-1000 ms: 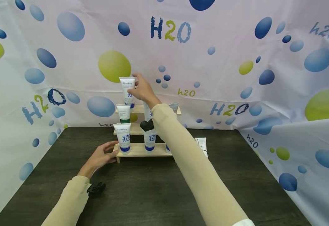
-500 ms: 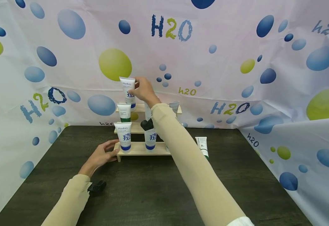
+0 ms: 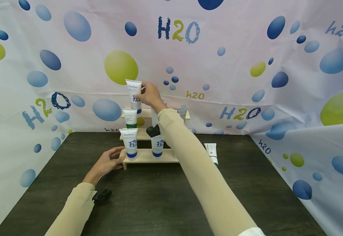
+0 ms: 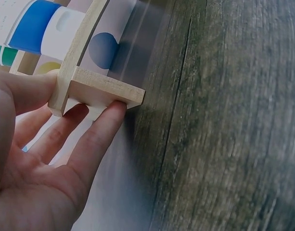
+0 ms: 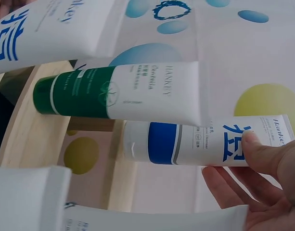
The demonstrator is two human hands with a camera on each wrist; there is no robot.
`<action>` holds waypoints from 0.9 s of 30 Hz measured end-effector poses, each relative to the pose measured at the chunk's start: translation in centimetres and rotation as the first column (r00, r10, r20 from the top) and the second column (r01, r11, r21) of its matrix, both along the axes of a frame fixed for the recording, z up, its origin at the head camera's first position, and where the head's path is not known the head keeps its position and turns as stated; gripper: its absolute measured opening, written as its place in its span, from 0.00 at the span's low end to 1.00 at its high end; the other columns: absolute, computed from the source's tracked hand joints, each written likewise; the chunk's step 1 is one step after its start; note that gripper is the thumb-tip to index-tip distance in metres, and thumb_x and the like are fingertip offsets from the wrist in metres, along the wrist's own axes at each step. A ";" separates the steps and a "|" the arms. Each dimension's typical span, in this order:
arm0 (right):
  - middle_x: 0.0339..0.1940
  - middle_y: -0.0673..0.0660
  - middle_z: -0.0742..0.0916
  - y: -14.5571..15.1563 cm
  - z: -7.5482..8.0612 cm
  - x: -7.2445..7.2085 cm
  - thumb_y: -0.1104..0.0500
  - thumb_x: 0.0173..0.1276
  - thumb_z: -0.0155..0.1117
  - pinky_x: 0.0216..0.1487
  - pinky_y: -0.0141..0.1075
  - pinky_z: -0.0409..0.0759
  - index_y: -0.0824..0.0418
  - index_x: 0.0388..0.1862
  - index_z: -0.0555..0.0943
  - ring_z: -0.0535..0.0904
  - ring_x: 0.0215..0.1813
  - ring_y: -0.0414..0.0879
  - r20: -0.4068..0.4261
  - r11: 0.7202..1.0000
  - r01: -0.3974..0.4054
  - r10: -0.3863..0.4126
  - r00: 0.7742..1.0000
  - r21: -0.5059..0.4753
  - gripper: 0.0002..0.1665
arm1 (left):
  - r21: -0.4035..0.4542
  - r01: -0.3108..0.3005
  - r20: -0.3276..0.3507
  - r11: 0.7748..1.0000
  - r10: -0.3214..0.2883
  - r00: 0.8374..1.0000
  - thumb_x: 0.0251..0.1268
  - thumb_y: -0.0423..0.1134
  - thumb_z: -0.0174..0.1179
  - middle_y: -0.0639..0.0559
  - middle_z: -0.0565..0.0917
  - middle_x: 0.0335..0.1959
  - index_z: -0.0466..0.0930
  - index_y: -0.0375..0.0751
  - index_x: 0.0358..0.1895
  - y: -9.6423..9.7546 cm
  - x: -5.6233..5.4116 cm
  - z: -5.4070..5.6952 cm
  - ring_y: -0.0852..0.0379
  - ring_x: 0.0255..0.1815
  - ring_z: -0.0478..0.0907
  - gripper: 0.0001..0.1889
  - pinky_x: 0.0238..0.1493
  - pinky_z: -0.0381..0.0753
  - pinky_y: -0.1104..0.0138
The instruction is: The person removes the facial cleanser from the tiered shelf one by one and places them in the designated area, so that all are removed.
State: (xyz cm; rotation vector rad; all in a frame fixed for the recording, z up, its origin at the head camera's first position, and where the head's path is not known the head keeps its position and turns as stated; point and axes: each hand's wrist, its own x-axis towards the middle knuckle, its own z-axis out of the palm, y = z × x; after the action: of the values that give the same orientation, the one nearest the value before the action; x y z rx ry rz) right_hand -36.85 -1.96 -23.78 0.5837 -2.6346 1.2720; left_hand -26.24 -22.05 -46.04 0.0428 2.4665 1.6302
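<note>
My right hand (image 3: 151,95) pinches a white and blue Hankey cleanser tube (image 3: 133,88) between thumb and fingers. The tube stands cap down at the left end of the top tier of a three-tier wooden display rack (image 3: 144,156). In the right wrist view its blue band and white cap (image 5: 136,140) meet the tier's edge. My left hand (image 3: 107,161) holds the left end of the bottom tier. The left wrist view has the thumb against the board and fingertips on the rack's side leg (image 4: 106,89).
On the lower tiers stand a green and white tube (image 3: 130,117), a blue and white tube (image 3: 129,143) and another blue and white one (image 3: 157,146). A grey tube (image 3: 182,112) is partly behind my right arm. One white tube (image 3: 211,152) is right of the rack.
The held tube has come down very slightly onto the top tier, and my right-hand fingers have drawn in behind it. My left hand stays on the rack.
</note>
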 end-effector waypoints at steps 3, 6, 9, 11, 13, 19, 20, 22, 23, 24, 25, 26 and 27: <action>0.54 0.63 0.86 0.3 0.5 0.2 0.61 0.73 0.69 0.51 0.36 0.89 0.66 0.64 0.77 0.82 0.49 0.50 0.006 0.999 -0.026 0.027 1.000 -0.039 0.23 | 0.000 -0.006 0.006 1.000 0.006 1.000 0.79 0.42 0.59 0.29 0.56 0.82 0.56 0.42 0.82 0.0 0.0 0.0 0.29 0.78 0.64 0.35 0.61 0.88 0.51; 0.54 0.63 0.85 0.8 1.4 0.4 0.61 0.74 0.68 0.52 0.37 0.89 0.66 0.66 0.76 0.83 0.51 0.51 0.009 0.996 -0.043 0.044 0.999 -0.078 0.24 | -0.007 -0.009 0.004 1.000 0.009 1.000 0.79 0.42 0.59 0.30 0.56 0.82 0.56 0.42 0.82 0.0 0.0 0.2 0.29 0.78 0.65 0.34 0.61 0.87 0.52; 0.56 0.63 0.85 1.3 2.4 0.7 0.61 0.74 0.67 0.55 0.38 0.90 0.64 0.68 0.75 0.83 0.53 0.52 0.028 0.990 -0.049 0.053 0.998 -0.133 0.25 | -0.010 -0.008 0.000 1.000 0.008 1.000 0.79 0.42 0.59 0.30 0.56 0.82 0.57 0.42 0.82 0.0 0.0 0.3 0.29 0.78 0.64 0.34 0.61 0.87 0.52; 0.57 0.63 0.84 1.7 3.1 0.9 0.62 0.74 0.67 0.57 0.41 0.90 0.62 0.68 0.75 0.84 0.54 0.52 0.045 0.982 -0.055 0.064 0.997 -0.183 0.25 | -0.013 -0.002 -0.004 1.000 0.002 1.000 0.79 0.42 0.59 0.29 0.56 0.82 0.56 0.42 0.82 0.0 -0.1 0.3 0.29 0.77 0.65 0.35 0.61 0.87 0.52; 0.57 0.62 0.84 2.1 3.7 1.1 0.62 0.74 0.67 0.59 0.43 0.89 0.61 0.68 0.75 0.84 0.55 0.53 0.055 0.970 -0.063 0.078 0.995 -0.233 0.25 | -0.015 0.002 -0.003 1.000 -0.002 1.000 0.79 0.42 0.58 0.28 0.56 0.82 0.55 0.42 0.82 -0.1 -0.1 0.3 0.28 0.77 0.65 0.35 0.61 0.88 0.52; 0.57 0.60 0.84 3.2 5.6 2.0 0.62 0.74 0.67 0.55 0.40 0.90 0.60 0.66 0.76 0.83 0.57 0.50 0.055 0.949 -0.087 0.109 0.993 -0.304 0.23 | -0.016 -0.003 -0.001 1.000 0.003 1.000 0.79 0.42 0.58 0.28 0.56 0.82 0.55 0.41 0.83 -0.2 -0.1 0.2 0.28 0.77 0.66 0.35 0.61 0.88 0.51; 0.58 0.60 0.83 3.4 5.9 2.2 0.62 0.74 0.67 0.54 0.38 0.90 0.60 0.66 0.76 0.83 0.58 0.50 0.055 0.947 -0.093 0.115 0.992 -0.306 0.24 | -0.013 -0.004 0.001 1.000 0.004 1.000 0.79 0.42 0.58 0.28 0.56 0.82 0.55 0.41 0.82 -0.1 -0.1 0.2 0.28 0.77 0.66 0.35 0.61 0.87 0.51; 0.59 0.60 0.83 4.0 6.4 2.6 0.62 0.75 0.66 0.54 0.38 0.91 0.60 0.67 0.75 0.83 0.59 0.50 0.050 0.944 -0.108 0.130 0.990 -0.313 0.24 | -0.006 -0.007 0.005 1.000 0.007 1.000 0.79 0.42 0.58 0.29 0.56 0.82 0.55 0.42 0.82 0.0 -0.1 0.2 0.29 0.77 0.66 0.35 0.61 0.87 0.51; 0.59 0.61 0.83 4.3 6.7 2.8 0.62 0.75 0.66 0.53 0.38 0.91 0.60 0.67 0.75 0.83 0.59 0.50 0.048 0.942 -0.113 0.135 0.990 -0.315 0.24 | -0.003 -0.010 0.010 1.000 0.010 1.000 0.79 0.42 0.58 0.29 0.56 0.82 0.56 0.42 0.82 0.1 0.0 0.2 0.29 0.77 0.66 0.35 0.62 0.87 0.51; 0.60 0.61 0.83 4.6 6.9 3.0 0.63 0.75 0.66 0.53 0.38 0.91 0.60 0.68 0.75 0.83 0.59 0.50 0.044 0.940 -0.120 0.141 0.989 -0.318 0.24 | -0.001 -0.011 0.012 1.000 0.011 1.000 0.79 0.42 0.58 0.30 0.56 0.82 0.56 0.42 0.82 0.2 0.0 0.2 0.29 0.77 0.66 0.35 0.62 0.87 0.52; 0.60 0.61 0.83 5.0 7.1 3.2 0.63 0.75 0.66 0.53 0.39 0.91 0.61 0.68 0.75 0.83 0.59 0.51 0.042 0.937 -0.125 0.147 0.988 -0.326 0.24 | 0.002 -0.009 0.014 1.000 0.009 1.000 0.79 0.42 0.58 0.30 0.56 0.82 0.55 0.42 0.82 0.2 0.0 0.1 0.30 0.77 0.66 0.35 0.62 0.87 0.52; 0.60 0.62 0.84 5.3 7.2 3.3 0.63 0.75 0.66 0.53 0.39 0.91 0.61 0.68 0.75 0.83 0.59 0.51 0.039 0.934 -0.130 0.151 0.988 -0.333 0.24 | 0.002 -0.008 0.016 1.000 0.008 1.000 0.79 0.42 0.58 0.30 0.56 0.82 0.55 0.42 0.82 0.2 0.1 0.1 0.30 0.77 0.66 0.35 0.62 0.87 0.52; 0.60 0.62 0.84 5.7 7.3 3.5 0.63 0.75 0.66 0.53 0.39 0.91 0.61 0.68 0.76 0.83 0.59 0.51 0.039 0.931 -0.130 0.153 0.988 -0.341 0.24 | 0.003 -0.010 0.018 1.000 0.010 1.000 0.79 0.42 0.58 0.30 0.56 0.82 0.55 0.42 0.82 0.2 0.1 0.1 0.30 0.77 0.66 0.35 0.62 0.87 0.52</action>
State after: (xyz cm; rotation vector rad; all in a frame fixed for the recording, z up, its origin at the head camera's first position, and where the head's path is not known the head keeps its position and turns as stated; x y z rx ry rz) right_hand -33.36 3.70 -16.47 0.6924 -2.3730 1.7652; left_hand -26.10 -21.81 -45.92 0.0161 2.4545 1.6307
